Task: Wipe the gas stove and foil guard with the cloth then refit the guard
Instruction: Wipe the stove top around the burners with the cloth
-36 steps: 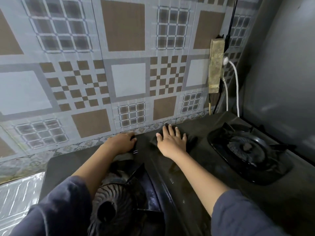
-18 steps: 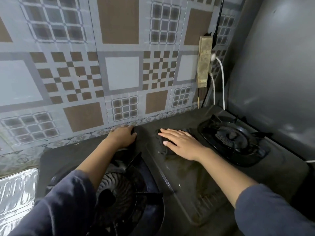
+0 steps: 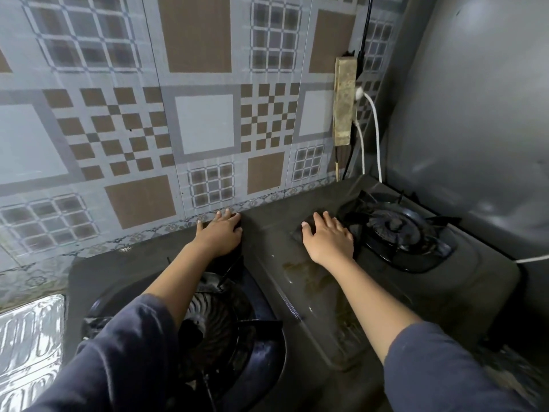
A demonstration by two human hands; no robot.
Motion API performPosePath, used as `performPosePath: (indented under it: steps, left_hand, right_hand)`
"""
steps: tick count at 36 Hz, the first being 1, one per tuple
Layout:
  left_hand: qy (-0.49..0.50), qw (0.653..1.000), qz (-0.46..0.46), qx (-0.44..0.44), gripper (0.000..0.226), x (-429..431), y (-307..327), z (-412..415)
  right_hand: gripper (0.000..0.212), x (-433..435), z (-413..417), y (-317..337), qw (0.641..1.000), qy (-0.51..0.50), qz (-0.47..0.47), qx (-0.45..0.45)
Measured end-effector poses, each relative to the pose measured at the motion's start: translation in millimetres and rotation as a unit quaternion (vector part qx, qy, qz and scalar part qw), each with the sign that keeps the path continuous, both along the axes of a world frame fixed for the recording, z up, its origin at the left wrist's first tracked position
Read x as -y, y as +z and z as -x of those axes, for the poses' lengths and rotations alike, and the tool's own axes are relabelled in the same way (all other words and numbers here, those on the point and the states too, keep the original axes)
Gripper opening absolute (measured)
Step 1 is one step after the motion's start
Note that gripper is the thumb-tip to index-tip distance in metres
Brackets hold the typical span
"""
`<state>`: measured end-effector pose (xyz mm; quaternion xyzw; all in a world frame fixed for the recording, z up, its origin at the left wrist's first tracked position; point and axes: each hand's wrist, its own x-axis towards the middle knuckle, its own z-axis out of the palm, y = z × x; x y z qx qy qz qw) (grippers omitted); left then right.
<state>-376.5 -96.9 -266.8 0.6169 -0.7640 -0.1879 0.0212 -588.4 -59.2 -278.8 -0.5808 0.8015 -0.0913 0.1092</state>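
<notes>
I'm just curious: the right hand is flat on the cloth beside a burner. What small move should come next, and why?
Probably drag the cloth toward the body with the right hand, over the brownish smear in the middle of the stove. The hand presses it flat just beyond that smear, which seems not yet wiped.

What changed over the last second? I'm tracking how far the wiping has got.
The right hand, flat on the cloth, slid it rightward along the back of the stove, from near the left hand to beside the right burner. The left hand stayed at the stove's back edge by the wall.
</notes>
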Motion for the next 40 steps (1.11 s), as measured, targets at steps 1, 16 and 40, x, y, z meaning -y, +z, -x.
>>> performPosePath:
  steps: [1,16,40]
  left_hand:
    - [-0.003,1.000,-0.001,-0.001,0.051,0,1,1]
    - [-0.087,0.996,-0.027,0.007,0.054,-17,17,32]
    - [-0.079,0.992,0.023,0.091,0.049,-58,20,94]
  right_hand:
    - [0.057,-5,-1,-1,1.000,-0.012,0.000,-0.001]
    - [0.051,-51,-8,0,0.982,0.186,0.010,-0.018]
    - [0.051,-105,76,6,0.977,0.213,-0.002,0.004]
